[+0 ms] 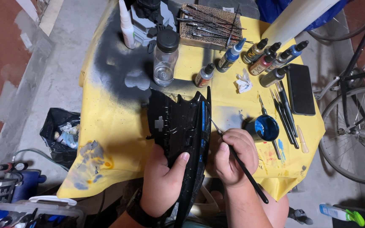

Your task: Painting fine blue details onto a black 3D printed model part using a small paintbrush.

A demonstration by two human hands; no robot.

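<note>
— Both hands were busy when I looked over. The left hand (162, 182) was clamped round the lower end of a glossy black moulded plastic panel (178, 124), thumb across its face, holding it upright over the near edge of the yellow paint-spattered cloth (106, 126). The right hand (232, 157) was closed on a thin black-handled paintbrush (241, 164), its tip touching the panel's right edge.

— How far along did the painting seem?

— I'd judge partway. A blue stripe (203, 116) ran down that right edge and a small grey cross-shaped patch (159, 123) sat on the face; everything else was bare black.

— What lay around it?

— Just beside the brush hand, a small round cup of blue paint (267, 128), then spare dark-handled brushes (286, 116) and a black phone (300, 89). Farther off, a clear plastic jar with a black lid (165, 57), a cluster of small dropper paint bottles (267, 59), a crumpled white tissue (244, 81), and a brown block bristling with thin tools (210, 25).

— Anything in the way?

— Not of the brush, I thought. A bicycle wheel (353, 135) stood to the right.
</note>
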